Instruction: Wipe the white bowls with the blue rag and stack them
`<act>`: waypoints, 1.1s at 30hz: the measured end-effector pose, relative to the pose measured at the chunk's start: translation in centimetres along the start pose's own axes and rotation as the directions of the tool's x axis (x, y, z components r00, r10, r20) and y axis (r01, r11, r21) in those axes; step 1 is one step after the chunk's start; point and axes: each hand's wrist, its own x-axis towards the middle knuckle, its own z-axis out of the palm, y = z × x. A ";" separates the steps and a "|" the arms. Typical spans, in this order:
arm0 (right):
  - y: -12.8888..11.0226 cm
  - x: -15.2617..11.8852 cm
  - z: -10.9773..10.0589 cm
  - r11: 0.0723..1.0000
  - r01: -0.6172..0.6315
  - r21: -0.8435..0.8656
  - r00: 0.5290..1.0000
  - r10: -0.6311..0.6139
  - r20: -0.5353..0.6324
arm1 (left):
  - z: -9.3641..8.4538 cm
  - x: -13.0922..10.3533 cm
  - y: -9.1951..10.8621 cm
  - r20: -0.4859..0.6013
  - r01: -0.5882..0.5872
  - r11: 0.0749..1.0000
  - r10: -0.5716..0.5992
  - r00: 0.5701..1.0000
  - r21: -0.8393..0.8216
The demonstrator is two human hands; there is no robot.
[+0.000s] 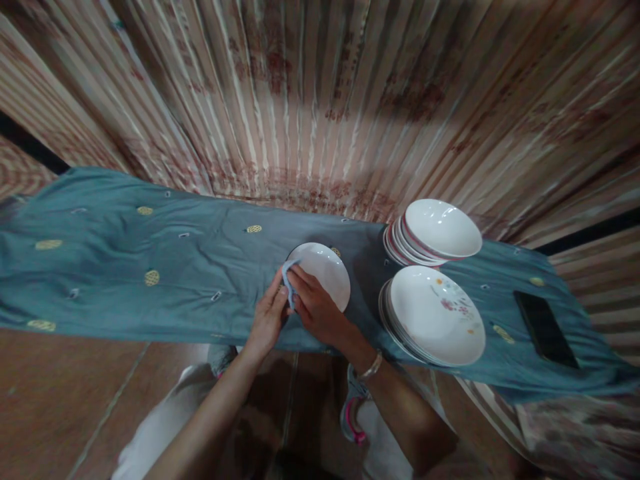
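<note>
A white plate [327,270] is tilted above the near side of the cloth-covered table, in front of me. My left hand [270,317] is closed at its left edge, with some fingers hidden behind the rim and the cloth. My right hand [317,303] reaches across the plate's near part, its fingers closed on a light blue cloth [287,275]. The cloth is folded over the left rim, between my two hands. A bracelet [373,367] circles my right wrist.
To the right stand a stack of white bowls [443,227] with red bands and, nearer, a stack of flower-patterned plates [430,320]. A black phone [546,330] lies farther right on the teal tablecloth [115,267]. A pleated curtain [310,113] hangs behind the table.
</note>
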 end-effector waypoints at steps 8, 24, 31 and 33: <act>0.5 2.2 -0.3 0.984 -0.021 -0.180 1.000 0.024 0.012 | 0.4 -0.5 0.6 0.012 -0.014 0.998 0.013 1.000 0.057; 5.3 2.2 -1.4 0.798 -0.379 -0.468 0.921 0.374 -0.108 | 0.1 -0.8 1.0 0.032 0.047 0.999 -0.047 0.998 0.009; 5.0 0.9 -2.8 0.683 -0.412 -0.603 0.876 0.479 -0.056 | 0.1 -0.7 0.9 0.049 0.057 0.998 -0.056 0.997 -0.026; 4.7 0.6 -3.2 0.645 -0.397 -0.653 0.865 0.501 -0.031 | 0.0 -0.7 0.8 0.042 0.059 0.998 -0.058 0.997 -0.026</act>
